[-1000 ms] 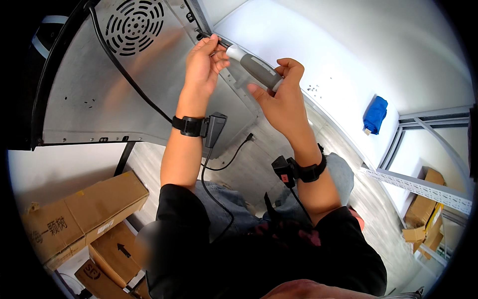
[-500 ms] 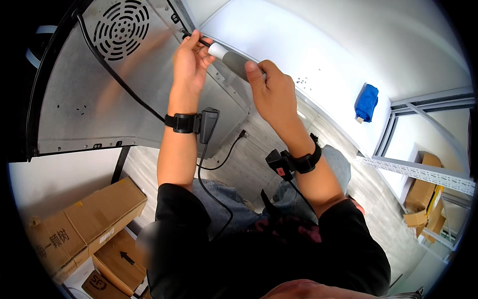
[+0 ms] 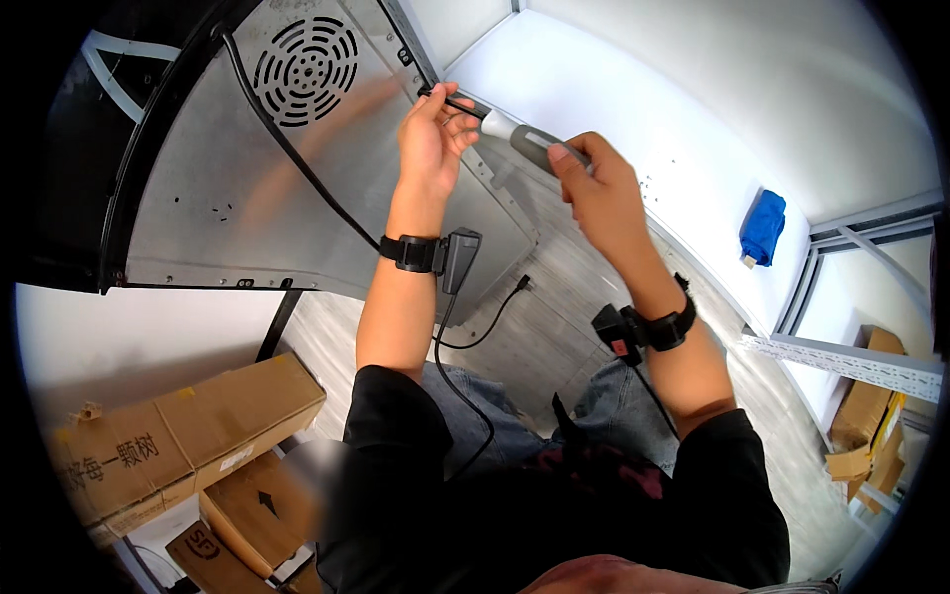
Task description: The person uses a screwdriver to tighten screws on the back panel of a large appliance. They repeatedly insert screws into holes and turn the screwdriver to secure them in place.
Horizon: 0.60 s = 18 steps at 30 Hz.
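Observation:
My right hand [image 3: 601, 188] is closed round the grey end of a screwdriver [image 3: 531, 142] with a white collar and a dark shaft. The shaft slants up and left to the edge of a large metal appliance panel [image 3: 327, 188]. There my left hand [image 3: 432, 144] is closed, its thumb and forefinger pinched about the shaft near the tip. The fingers hide the tip and whatever it meets. A round slotted vent [image 3: 307, 71] lies left of my left hand, and a black power cord [image 3: 297, 158] runs down across the panel.
Several small dark bits [image 3: 220, 211] lie on the panel, others on the white tabletop [image 3: 594, 109]. A blue cloth-like bundle [image 3: 763, 228] rests at its right end. Cardboard boxes [image 3: 198, 426] stand lower left; the cord's plug [image 3: 523, 283] lies over the floor.
My view has shifted, so the whole scene sits further right in the picture. Both hands keep their places on the screwdriver at the panel's edge; the right-hand grip looks slightly turned.

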Each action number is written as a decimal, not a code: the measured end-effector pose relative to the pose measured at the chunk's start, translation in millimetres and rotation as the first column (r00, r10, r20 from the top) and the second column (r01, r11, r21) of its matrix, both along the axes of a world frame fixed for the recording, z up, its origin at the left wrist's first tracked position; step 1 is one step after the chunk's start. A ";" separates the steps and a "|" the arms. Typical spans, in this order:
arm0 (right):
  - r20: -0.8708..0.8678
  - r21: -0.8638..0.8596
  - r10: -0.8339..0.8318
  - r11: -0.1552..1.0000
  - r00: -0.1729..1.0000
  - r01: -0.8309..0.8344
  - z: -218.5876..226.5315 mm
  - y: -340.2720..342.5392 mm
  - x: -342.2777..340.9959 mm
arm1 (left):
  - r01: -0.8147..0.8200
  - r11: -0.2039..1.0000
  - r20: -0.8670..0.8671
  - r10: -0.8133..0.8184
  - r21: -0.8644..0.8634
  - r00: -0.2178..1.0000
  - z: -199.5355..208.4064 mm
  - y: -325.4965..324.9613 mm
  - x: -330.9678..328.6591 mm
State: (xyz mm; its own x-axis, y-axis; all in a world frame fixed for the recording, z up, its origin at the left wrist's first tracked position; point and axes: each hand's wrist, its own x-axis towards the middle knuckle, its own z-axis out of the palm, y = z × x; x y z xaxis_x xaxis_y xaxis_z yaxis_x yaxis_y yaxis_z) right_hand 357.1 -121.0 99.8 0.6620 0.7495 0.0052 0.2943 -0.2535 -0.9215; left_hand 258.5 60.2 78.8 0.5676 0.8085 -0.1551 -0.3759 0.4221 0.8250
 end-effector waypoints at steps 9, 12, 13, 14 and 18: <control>0.092 0.016 0.337 0.940 0.937 -0.340 6.9 -42.5 116.3 | 0.191 0.981 0.044 -0.190 -0.037 0.981 -33.2 -39.1 34.0; 0.002 -0.084 0.389 0.918 0.921 -0.387 -17.3 -67.2 154.2 | 0.212 0.976 -0.027 -0.214 -0.056 0.977 -62.0 -67.5 63.3; 0.007 -0.135 0.407 0.906 0.914 -0.402 -30.9 -76.8 163.0 | 0.208 0.976 -0.053 -0.211 -0.059 0.976 -74.7 -76.5 74.5; -0.010 -0.181 0.359 0.917 0.933 -0.355 -44.3 -89.3 170.5 | 0.232 0.970 -0.115 -0.238 -0.071 0.964 -87.9 -87.6 89.1; -0.076 -0.129 0.084 0.987 0.994 -0.093 -113.2 -133.6 186.2 | 0.386 0.921 -0.282 -0.383 -0.047 0.879 -131.7 -112.4 132.7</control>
State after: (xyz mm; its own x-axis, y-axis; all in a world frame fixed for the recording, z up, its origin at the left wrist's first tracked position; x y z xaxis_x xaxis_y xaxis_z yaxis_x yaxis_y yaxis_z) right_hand 543.3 -254.6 -13.4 0.5882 0.7962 -0.1418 0.2573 -0.3505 -0.9005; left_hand 391.2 -52.3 -52.9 0.7686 0.5375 -0.3469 0.0619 0.4773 0.8766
